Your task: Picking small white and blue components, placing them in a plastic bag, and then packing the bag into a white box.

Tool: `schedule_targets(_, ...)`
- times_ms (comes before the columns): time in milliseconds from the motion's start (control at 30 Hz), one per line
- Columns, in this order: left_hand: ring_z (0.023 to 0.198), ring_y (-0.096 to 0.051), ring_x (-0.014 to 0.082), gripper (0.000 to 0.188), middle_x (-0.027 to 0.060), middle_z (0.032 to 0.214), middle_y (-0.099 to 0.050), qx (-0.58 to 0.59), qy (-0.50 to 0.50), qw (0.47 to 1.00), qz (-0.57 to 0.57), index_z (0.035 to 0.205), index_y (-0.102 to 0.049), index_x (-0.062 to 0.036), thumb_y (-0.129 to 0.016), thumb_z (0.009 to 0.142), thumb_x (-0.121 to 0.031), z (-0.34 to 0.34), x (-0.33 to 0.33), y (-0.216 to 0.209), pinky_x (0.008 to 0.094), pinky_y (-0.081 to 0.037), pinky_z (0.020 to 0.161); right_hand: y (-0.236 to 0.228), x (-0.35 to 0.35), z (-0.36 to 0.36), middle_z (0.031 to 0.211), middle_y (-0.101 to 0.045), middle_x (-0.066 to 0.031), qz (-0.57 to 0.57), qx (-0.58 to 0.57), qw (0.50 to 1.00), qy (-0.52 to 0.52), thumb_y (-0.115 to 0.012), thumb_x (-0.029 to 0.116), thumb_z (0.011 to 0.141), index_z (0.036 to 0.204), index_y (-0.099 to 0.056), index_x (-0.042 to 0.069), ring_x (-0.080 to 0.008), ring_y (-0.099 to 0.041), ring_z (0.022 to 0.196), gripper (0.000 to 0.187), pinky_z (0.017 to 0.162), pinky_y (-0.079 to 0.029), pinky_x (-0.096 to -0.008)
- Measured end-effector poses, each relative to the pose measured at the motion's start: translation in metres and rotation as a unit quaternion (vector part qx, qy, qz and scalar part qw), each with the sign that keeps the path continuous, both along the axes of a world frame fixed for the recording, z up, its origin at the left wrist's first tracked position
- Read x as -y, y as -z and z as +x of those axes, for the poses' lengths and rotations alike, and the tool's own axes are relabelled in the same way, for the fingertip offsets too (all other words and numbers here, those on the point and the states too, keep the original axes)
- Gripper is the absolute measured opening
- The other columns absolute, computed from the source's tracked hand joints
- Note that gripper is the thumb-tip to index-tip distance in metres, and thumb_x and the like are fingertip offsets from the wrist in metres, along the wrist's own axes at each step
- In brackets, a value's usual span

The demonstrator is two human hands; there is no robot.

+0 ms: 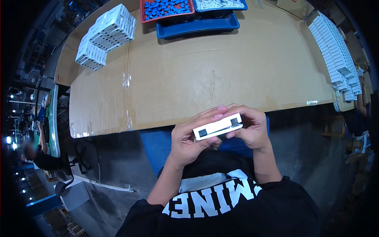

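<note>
Between my two hands is a white rectangular plastic casing (216, 127) with dark square openings near its ends. It is held in front of my body, just off the table's near edge. My left hand (188, 138) closes round its left end, the thumb underneath and fingers over the far side. The right end is gripped by my right hand (252, 128), thumb at the lower near corner. A wedge-shaped gap shows along the casing's lower right side, where two parts stand apart. My palms and the casing's far side are hidden.
A cardboard-covered table (169, 87) spreads ahead. Stacked white casings (112, 27) stand at its far left, and more white stacks (335, 51) line the right edge. At the back are a red tray (147, 19) of blue parts and a blue tray (197, 31). Another person (47, 158) sits far left.
</note>
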State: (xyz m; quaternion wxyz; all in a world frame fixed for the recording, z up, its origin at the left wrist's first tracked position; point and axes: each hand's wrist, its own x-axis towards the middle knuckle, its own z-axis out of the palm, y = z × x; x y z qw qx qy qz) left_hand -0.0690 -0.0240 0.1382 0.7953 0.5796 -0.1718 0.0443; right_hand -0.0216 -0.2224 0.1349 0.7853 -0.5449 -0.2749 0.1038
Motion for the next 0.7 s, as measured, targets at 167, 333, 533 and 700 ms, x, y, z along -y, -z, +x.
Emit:
schedule_targets(167, 0.133, -0.059, 0.0357, 0.046, 0.0253, 0.136, -0.064, -0.014, -0.008, 1.000, -0.011, 0.127, -0.068, 0.0031, -0.081, 0.087, -0.015, -0.001, 0.002, -0.001, 0.0444, -0.047, 0.111, -0.001, -0.002, -0.001, 0.108, -0.072, -0.0121, -0.002, 0.000, 1.000, 0.008, -0.082, -0.005, 0.079, 0.115, -0.069, -0.005, -0.0179, -0.069, 0.100, 0.038, 0.089, -0.054, -0.0301)
schedule_targets(333, 0.132, -0.059, 0.0352, 0.044, 0.0249, 0.136, -0.064, -0.014, -0.006, 1.000, -0.006, 0.126, -0.069, 0.0028, -0.080, 0.088, -0.015, 0.000, 0.000, 0.000, 0.0445, -0.047, 0.111, 0.005, -0.003, -0.001, 0.108, -0.072, -0.0121, -0.011, 0.018, 1.000, 0.021, -0.082, -0.004, 0.081, 0.115, -0.069, -0.005, -0.0165, -0.068, 0.099, 0.036, 0.087, -0.054, -0.0289)
schedule_targets(533, 0.132, -0.059, 0.0310, 0.048, 0.0236, 0.141, -0.061, -0.016, 0.012, 1.000, -0.011, 0.131, -0.065, 0.0027, -0.081, 0.086, -0.008, 0.002, 0.000, -0.002, 0.0411, -0.047, 0.111, 0.007, -0.003, 0.000, 0.109, -0.073, -0.0125, -0.002, -0.001, 1.000, 0.029, -0.080, -0.004, 0.083, 0.116, -0.068, -0.005, -0.0173, -0.069, 0.102, 0.035, 0.090, -0.055, -0.0294)
schedule_targets(700, 0.120, -0.062, 0.0196, 0.047, 0.0116, 0.129, -0.064, -0.107, -0.047, 0.993, -0.017, 0.127, -0.063, 0.0028, -0.081, 0.084, 0.002, 0.000, -0.008, 0.015, 0.0333, -0.049, 0.106, 0.002, -0.006, 0.002, 0.110, -0.072, -0.0118, 0.036, -0.084, 0.993, 0.077, -0.081, -0.002, 0.085, 0.120, -0.066, -0.005, -0.0176, -0.068, 0.107, 0.038, 0.092, -0.055, -0.0305)
